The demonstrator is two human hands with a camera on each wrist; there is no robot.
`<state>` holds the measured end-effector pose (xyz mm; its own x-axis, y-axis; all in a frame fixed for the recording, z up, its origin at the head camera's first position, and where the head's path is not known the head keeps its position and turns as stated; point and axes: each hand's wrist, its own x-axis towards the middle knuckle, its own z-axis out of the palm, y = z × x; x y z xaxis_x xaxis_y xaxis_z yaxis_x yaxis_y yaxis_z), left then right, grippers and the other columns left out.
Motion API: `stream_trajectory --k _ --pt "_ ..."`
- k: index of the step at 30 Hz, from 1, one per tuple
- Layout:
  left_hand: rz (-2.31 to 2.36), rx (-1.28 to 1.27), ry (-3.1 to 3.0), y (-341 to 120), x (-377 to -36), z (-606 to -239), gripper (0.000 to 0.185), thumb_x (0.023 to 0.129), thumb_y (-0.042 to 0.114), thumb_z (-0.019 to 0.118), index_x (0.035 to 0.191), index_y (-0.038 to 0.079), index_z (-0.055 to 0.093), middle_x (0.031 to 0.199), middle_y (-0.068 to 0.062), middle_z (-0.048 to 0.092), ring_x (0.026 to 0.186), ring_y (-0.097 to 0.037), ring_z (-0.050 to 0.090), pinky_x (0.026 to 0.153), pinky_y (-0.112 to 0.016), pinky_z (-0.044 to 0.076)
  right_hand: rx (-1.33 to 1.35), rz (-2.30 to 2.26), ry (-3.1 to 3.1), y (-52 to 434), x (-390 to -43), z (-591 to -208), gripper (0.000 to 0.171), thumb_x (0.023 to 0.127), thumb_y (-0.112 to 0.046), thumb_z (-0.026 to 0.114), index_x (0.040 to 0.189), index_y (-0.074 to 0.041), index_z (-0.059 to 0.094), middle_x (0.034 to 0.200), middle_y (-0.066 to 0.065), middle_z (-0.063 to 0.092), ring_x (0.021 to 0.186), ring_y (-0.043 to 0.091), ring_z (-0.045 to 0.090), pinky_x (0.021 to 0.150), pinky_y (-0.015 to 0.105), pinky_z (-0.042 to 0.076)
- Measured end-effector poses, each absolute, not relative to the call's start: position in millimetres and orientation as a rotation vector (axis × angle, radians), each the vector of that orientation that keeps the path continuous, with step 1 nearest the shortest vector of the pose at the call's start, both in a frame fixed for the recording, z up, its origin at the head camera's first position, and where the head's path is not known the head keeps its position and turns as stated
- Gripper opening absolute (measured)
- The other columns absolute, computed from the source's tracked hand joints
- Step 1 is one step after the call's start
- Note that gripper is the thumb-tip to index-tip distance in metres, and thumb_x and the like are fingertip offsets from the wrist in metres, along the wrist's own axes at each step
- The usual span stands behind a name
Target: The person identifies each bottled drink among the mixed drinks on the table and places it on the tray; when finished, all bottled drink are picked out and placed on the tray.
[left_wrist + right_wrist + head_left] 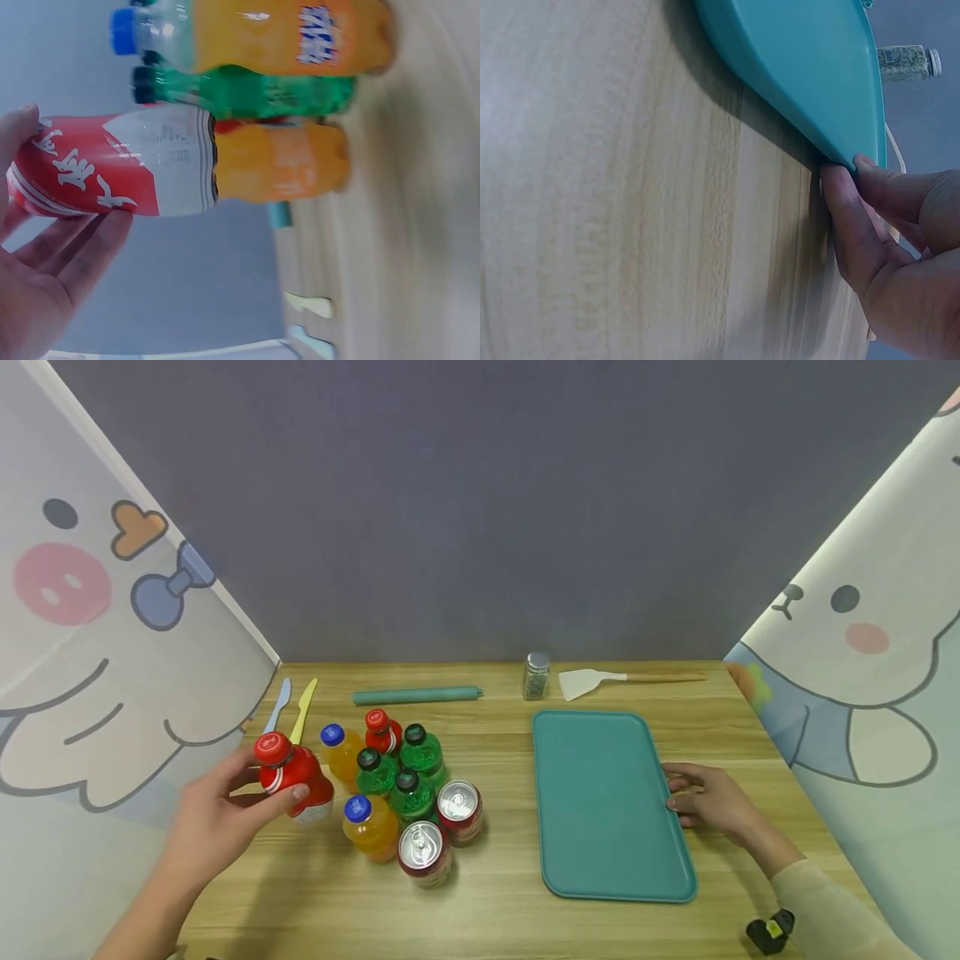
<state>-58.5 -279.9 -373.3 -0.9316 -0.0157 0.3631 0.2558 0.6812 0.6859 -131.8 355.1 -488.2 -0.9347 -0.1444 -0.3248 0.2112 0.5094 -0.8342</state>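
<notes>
My left hand (212, 817) holds a red-capped cola bottle (302, 777) between thumb and fingers. In the left wrist view the bottle (124, 161) has a red and white label, and its base hangs clear of the tabletop. Just right of it stand orange soda bottles (372, 833) with blue caps, green bottles (412, 797) with dark caps, another red-capped bottle (383, 735) and two cans (426, 857). At the right, my right hand (712, 802) pinches the right rim of a teal tray (611, 810), as the right wrist view shows with thumb and fingers (847, 206) at its edge.
Along the back lie a blue knife (278, 703), a yellow knife (303, 710), a teal rolled item (417, 695) and a white spatula (592, 681). A seasoning jar (536, 677) stands among them. Walls close off the back and both sides of the wooden table (495, 927).
</notes>
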Motion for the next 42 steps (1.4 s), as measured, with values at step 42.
stream_trajectory --k 42 --pt "-1.467 -0.557 -2.704 -107.3 -166.8 -306.2 0.058 0.086 0.039 0.084 0.136 0.024 0.059 0.126 0.002 0.066 0.109 -0.024 0.068 0.079 -0.039 0.061 0.108 -1.33 2.424 353.8 -132.4 -485.7 0.071 0.091 0.002 0.073 0.153 0.009 0.037 0.124 0.032 0.057 0.075 0.024 0.069 0.061 0.04 0.062"
